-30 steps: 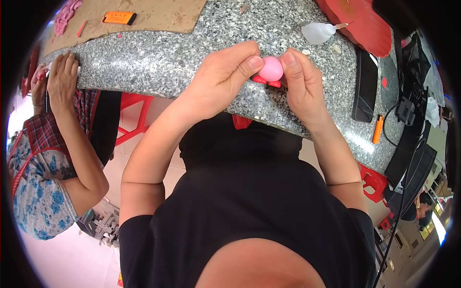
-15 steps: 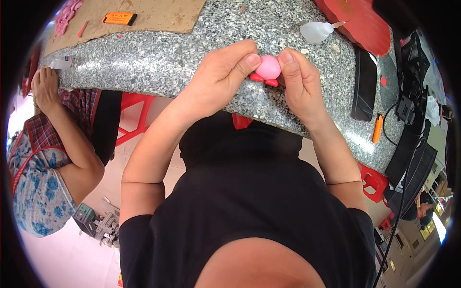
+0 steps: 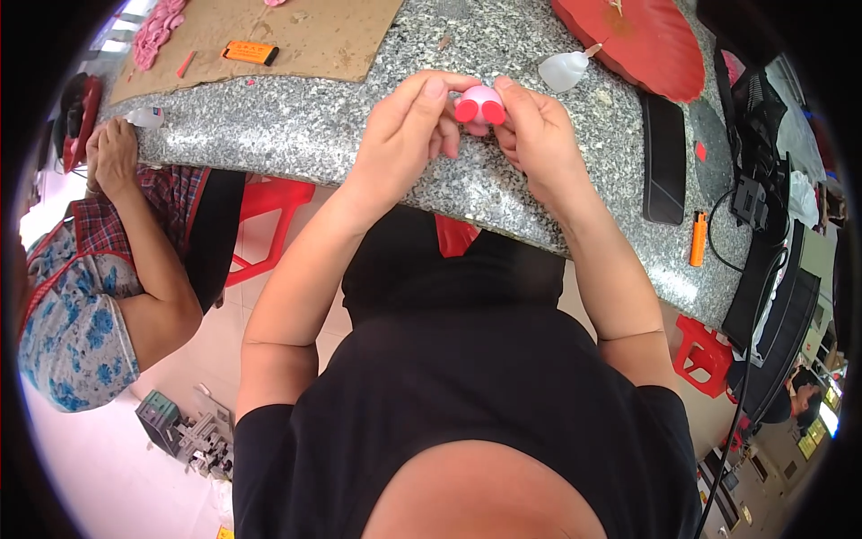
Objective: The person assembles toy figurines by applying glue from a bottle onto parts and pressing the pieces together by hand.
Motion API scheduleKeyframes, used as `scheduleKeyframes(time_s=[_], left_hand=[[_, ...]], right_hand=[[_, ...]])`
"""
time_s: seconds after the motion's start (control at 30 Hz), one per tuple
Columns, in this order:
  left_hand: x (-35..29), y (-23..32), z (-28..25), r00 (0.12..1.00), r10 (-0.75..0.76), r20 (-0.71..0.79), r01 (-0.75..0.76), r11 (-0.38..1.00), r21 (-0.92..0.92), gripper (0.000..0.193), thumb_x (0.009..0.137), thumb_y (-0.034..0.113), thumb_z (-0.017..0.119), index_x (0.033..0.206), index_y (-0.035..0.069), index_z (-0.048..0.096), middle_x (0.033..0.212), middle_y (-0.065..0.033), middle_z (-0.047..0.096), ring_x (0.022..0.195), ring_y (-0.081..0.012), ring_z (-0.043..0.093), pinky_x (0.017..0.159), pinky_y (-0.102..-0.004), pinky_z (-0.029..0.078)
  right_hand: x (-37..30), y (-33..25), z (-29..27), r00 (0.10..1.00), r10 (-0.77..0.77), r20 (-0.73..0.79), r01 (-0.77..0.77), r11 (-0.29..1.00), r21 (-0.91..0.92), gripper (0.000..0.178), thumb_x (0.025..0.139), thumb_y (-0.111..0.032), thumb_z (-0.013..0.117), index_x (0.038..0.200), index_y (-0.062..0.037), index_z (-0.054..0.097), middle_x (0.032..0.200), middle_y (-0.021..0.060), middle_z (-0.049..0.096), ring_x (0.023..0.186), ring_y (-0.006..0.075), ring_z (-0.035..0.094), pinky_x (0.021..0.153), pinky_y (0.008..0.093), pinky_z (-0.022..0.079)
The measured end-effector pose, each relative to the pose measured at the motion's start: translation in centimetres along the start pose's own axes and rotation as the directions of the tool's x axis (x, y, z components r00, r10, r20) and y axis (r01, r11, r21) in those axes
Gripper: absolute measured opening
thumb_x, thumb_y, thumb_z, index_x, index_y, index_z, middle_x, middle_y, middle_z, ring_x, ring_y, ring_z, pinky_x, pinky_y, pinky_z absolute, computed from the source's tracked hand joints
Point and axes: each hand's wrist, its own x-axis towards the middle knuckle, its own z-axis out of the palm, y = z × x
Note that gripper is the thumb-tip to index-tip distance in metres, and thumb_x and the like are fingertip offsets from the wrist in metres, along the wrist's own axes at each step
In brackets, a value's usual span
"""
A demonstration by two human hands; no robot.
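Note:
A small round pink figurine [image 3: 482, 94] with two red oval feet is held up over the near edge of the speckled stone table. My left hand [image 3: 410, 135] closes on its left side, thumb raised and fingers curled behind. Against its right side press the thumb and fingers of my right hand [image 3: 543, 135]. The red feet face up toward me, and a bit of pink shows below them. My fingers hide part of its sides. Beyond my right hand lies a translucent squeeze bottle [image 3: 564, 72] with a thin tip.
Cardboard [image 3: 314, 45] with an orange lighter [image 3: 250, 53] and pink pieces lies far left. A red scalloped tray [image 3: 642, 49], black phone [image 3: 664, 162] and second orange lighter [image 3: 698, 239] are at right. A co-worker's hand [image 3: 114, 157] is near another small bottle [image 3: 145, 117] at left.
The figurine has been turned in my hands, so its red feet now face up toward me instead of pointing down. Both hands have shifted slightly, and the whole view has moved a little.

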Motion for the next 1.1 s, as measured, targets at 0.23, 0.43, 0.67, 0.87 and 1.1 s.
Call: scheduleKeyframes(time_s=[0.23, 0.43, 0.67, 0.87, 1.1], left_hand=[[0.0, -1.1, 0.9, 0.992, 0.12, -0.031, -0.107, 0.959, 0.264, 0.03, 0.082, 0.009, 0.06, 0.105, -0.001, 0.043, 0.082, -0.0079, 0.061, 0.076, -0.0088, 0.058, 0.066, -0.0218, 0.047], [-0.2, -0.6, 0.7, 0.996, 0.004, -0.087, 0.02, 0.962, 0.274, 0.022, 0.082, 0.012, 0.06, 0.092, 0.0, 0.044, 0.078, -0.0056, 0.061, 0.071, -0.0053, 0.054, 0.06, -0.0201, 0.044], [-0.2, -0.2, 0.5, 0.999, -0.019, -0.039, 0.03, 0.956, 0.291, 0.019, 0.082, 0.012, 0.061, 0.087, 0.001, 0.047, 0.072, -0.0031, 0.058, 0.069, -0.004, 0.054, 0.058, -0.0194, 0.043], [0.1, -0.1, 0.2, 0.999, 0.028, 0.038, -0.04, 0.931, 0.363, 0.018, 0.083, 0.014, 0.06, 0.086, 0.001, 0.048, 0.071, -0.0039, 0.059, 0.067, -0.0053, 0.057, 0.057, -0.0208, 0.046], [0.4, -0.3, 0.4, 0.999, 0.048, -0.011, -0.043, 0.954, 0.298, 0.02, 0.082, 0.015, 0.061, 0.086, 0.001, 0.047, 0.072, -0.0054, 0.061, 0.064, -0.0073, 0.059, 0.058, -0.0197, 0.047]], right_hand=[[0.2, 0.1, -0.4, 0.996, 0.078, 0.045, -0.081, 0.994, 0.071, 0.037, 0.09, -0.034, 0.043, 0.066, -0.0071, 0.046, 0.05, -0.0047, 0.034, 0.04, 0.0037, 0.029, 0.035, 0.0198, 0.023], [-0.5, 0.6, -1.5, 0.993, -0.085, 0.08, 0.071, 0.984, 0.165, 0.023, 0.088, -0.02, 0.051, 0.098, 0.0006, 0.055, 0.076, 0.0023, 0.056, 0.058, 0.0072, 0.048, 0.056, 0.0197, 0.043], [-0.1, 1.4, -1.8, 0.984, -0.102, 0.145, 0.08, 0.986, 0.148, 0.02, 0.083, -0.01, 0.059, 0.099, 0.0006, 0.056, 0.084, 0.005, 0.062, 0.066, 0.0055, 0.055, 0.059, 0.0182, 0.045], [-0.1, 1.4, -1.8, 0.985, -0.093, 0.148, 0.073, 0.989, 0.13, 0.016, 0.083, -0.008, 0.058, 0.097, 0.0002, 0.056, 0.082, 0.0048, 0.062, 0.065, 0.0053, 0.056, 0.059, 0.0182, 0.047], [0.2, 1.0, -1.6, 0.983, -0.088, 0.158, 0.07, 0.991, 0.116, 0.016, 0.084, -0.009, 0.056, 0.098, 0.0002, 0.055, 0.08, 0.0045, 0.062, 0.064, 0.0061, 0.056, 0.058, 0.0186, 0.046]])
